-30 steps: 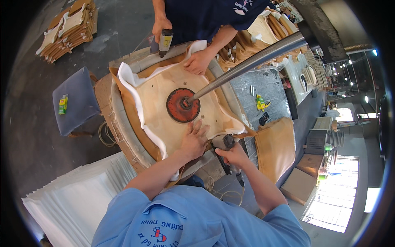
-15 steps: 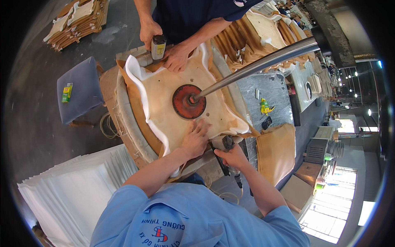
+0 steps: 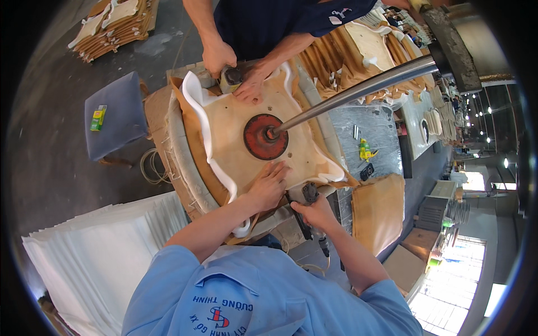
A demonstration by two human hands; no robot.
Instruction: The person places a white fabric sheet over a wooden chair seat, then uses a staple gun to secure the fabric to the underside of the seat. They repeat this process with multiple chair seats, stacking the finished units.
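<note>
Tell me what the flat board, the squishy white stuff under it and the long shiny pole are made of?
The board looks like thin plywood: pale tan, matte, with small drilled holes. The white layer under it looks like soft foam, since its edge bulges and waves. The pole seems to be polished metal, grey with bright glints. The left hand presses flat on the board; the right hand grips a dark tool, probably metal.

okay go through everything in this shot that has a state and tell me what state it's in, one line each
Left hand: flat, pressing on the tan panel.
Right hand: closed around a dark tool at the panel's near edge.
Red disc: pressed on the panel's centre by the metal pole.
White foam: bunched along the panel's edges.
Co-worker's hands: one grips a tool, one rests on the panel.
Blue stool: upright, small green box on top.
</note>
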